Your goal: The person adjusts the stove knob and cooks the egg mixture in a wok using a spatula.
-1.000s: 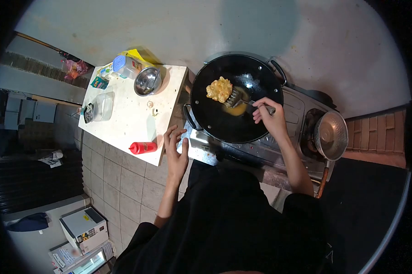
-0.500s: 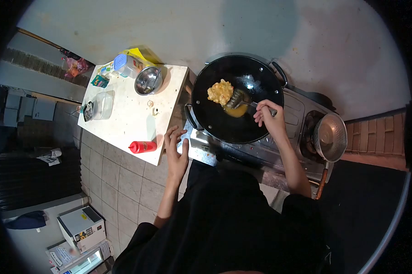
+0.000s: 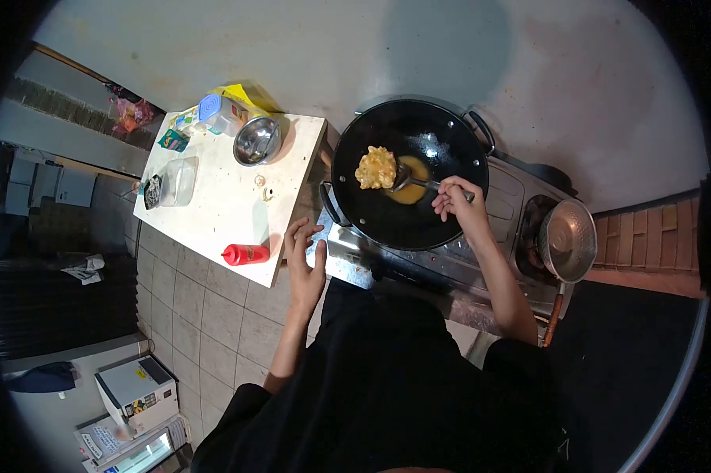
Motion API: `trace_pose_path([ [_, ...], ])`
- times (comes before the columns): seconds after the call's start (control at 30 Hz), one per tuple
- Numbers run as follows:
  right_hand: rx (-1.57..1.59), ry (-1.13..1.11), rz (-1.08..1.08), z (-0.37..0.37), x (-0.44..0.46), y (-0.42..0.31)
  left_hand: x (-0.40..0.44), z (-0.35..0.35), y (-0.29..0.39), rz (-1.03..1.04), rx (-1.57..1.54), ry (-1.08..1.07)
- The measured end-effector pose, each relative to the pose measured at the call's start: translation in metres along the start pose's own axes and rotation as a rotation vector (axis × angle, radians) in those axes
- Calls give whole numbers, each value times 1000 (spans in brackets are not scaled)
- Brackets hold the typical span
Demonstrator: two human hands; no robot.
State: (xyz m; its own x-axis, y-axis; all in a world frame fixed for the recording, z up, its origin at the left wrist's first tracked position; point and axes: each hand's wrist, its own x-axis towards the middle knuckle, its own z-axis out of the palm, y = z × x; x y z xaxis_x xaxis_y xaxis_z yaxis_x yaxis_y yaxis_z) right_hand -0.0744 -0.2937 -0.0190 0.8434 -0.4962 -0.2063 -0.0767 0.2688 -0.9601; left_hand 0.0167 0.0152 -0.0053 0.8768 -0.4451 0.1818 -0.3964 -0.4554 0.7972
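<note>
My right hand [image 3: 462, 206] is closed around the handle of a metal spatula [image 3: 422, 184], whose head is inside a large black wok [image 3: 402, 225]. A golden, lumpy fried piece [image 3: 376, 168] lies in the wok against the spatula's head, which it partly hides. Yellowish oil [image 3: 412, 194] pools at the wok's middle, under and beside the spatula. My left hand [image 3: 305, 256] hangs with its fingers apart, holding nothing, between the wok's near-left handle and the pale table [image 3: 221, 205].
On the table are a red bottle [image 3: 246, 254], a steel bowl [image 3: 258, 141], a clear container [image 3: 183, 181] and a blue-lidded tub [image 3: 220, 113]. A hammered saucepan [image 3: 568, 240] sits right of the wok on the stove [image 3: 501, 189]. Its handle points toward my right arm.
The spatula's head has turned and moved slightly, and the fried piece has shifted a little left and down. More of the oil pool shows. My left hand has stayed nearly still.
</note>
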Motion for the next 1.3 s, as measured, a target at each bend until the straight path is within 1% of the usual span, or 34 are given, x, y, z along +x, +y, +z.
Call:
trace_pose_path([
  [0.17, 39, 24, 16, 3, 0, 2, -1, -2, -2, -26, 4, 5],
  [0.23, -47, -11, -17, 8, -4, 2, -2, -2, -4, -34, 4, 8],
  [0.3, -10, 12, -3, 8, -5, 3, -3, -2, -7, -39, 5, -3],
  [0.37, 20, 32, 4, 9, -5, 2, -1, -2, -6, 34, 34, 23],
  [0.4, -15, 25, -2, 12, -8, 4, -1, -1, -2, 31, 34, 28],
  [0.47, -45, 20, 0, 15, -11, 6, -4, -1, 7, -117, -131, 37],
  [0.5, -9, 22, 0, 15, -10, 6, -4, -1, 4, -116, -130, 32],
  [0.57, 28, 53, 1, 14, -6, 4, -2, -1, -2, 7, 5, 5],
  [0.6, 27, 52, -1, 15, -6, 5, -1, 0, 0, 8, 4, 7],
  [0.67, -39, 14, -55, 20, -8, 8, -2, 1, 4, -77, -126, 38],
  [0.77, 51, 43, -45, 17, -4, 10, -1, -1, 5, -65, -123, 35],
  [0.9, -8, 33, -66, 21, -6, 14, -1, -2, 5, -72, -113, 31],
  [0.97, 57, 51, -48, 17, -2, 11, 0, -2, 2, -7, -31, 3],
  [1.2, 23, 64, -95, 10, -8, -2, 2, -4, 4, -34, -80, 19],
  [1.3, -46, 91, -112, 6, -16, -13, 2, -4, 1, -3, -39, 20],
])
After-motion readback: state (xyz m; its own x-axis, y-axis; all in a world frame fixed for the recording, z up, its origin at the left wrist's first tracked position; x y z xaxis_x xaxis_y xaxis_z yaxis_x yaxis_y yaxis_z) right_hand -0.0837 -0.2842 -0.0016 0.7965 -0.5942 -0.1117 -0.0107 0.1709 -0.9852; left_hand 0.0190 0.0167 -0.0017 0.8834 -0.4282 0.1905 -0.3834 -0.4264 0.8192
